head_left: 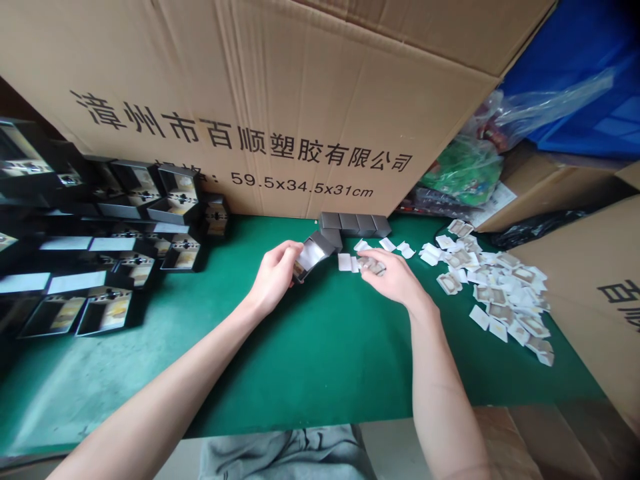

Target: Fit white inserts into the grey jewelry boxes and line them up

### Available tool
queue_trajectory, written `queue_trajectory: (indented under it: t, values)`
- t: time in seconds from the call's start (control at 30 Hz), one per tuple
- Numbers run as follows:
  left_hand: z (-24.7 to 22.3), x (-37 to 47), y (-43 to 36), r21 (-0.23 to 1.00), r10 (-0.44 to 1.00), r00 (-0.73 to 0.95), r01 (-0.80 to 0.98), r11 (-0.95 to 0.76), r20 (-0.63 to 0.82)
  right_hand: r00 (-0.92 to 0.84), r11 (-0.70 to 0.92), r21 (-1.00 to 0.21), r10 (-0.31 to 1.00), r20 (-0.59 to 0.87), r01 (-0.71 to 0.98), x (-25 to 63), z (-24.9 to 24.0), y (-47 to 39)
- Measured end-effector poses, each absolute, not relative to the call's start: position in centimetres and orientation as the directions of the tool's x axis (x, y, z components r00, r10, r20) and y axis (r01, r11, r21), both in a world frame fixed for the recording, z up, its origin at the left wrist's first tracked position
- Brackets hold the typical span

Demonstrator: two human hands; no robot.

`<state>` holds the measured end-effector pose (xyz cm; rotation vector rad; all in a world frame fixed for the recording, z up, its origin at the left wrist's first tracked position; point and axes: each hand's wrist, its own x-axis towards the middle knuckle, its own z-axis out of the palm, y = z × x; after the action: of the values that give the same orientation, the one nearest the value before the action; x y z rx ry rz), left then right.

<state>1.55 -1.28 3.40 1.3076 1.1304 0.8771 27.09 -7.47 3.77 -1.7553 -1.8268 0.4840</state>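
My left hand [276,273] grips a small dark hinged box [314,255] with its lid raised and a white lining showing inside. To its right, my right hand [393,275] closes its fingers on a small pale insert [371,265], partly hidden under the fingertips. Folded white pieces [345,262] lie on the green table just beside that hand. Behind both hands stands a short row of closed dark boxes [355,224], one of them close to the box I hold.
Many open dark boxes [105,312] fill the table's left side, some stacked. A heap of white inserts [505,293] lies at the right. A large cardboard carton [250,87] walls off the back; another carton [595,280] stands at the right edge, near plastic bags [465,170].
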Motion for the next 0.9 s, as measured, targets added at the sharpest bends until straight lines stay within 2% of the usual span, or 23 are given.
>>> queue_trajectory:
  t: [0.13,0.23,0.37,0.53,0.67,0.77,0.9]
  values:
    - [3.4,1.5,-1.4,0.988,0.956,0.261,0.114,0.104,-0.131,0.071,0.168,-0.59,0.93,0.36,0.79,26.5,4.1,-7.4]
    - [3.4,1.6,-1.4,0.989,0.959,0.254,0.103,0.102,-0.125,0.029,0.256,-0.59,0.903,0.429,0.765,24.4,4.0,-7.3]
    - [3.4,1.7,-1.2,0.992,0.97,0.219,0.082,0.094,-0.11,-0.07,0.321,-0.6,0.913,0.403,0.733,20.7,2.5,-7.0]
    - [3.2,1.6,-1.0,0.996,0.981,0.178,0.046,0.074,-0.081,-0.151,0.318,-0.602,0.938,0.311,0.733,18.2,1.1,-6.6]
    - [3.3,1.6,-0.9,0.995,0.979,0.176,0.049,0.091,-0.098,-0.147,0.322,-0.714,0.943,0.298,0.622,18.7,1.2,-6.5]
    - [3.2,1.6,-0.9,0.993,0.979,0.169,0.033,0.113,-0.117,-0.215,0.284,-0.796,0.956,0.197,0.534,19.7,1.4,-6.5]
    - [3.0,1.6,-0.9,0.992,0.978,0.165,0.021,0.125,-0.127,-0.343,0.275,-0.816,0.934,0.102,0.508,20.6,2.1,-6.7]
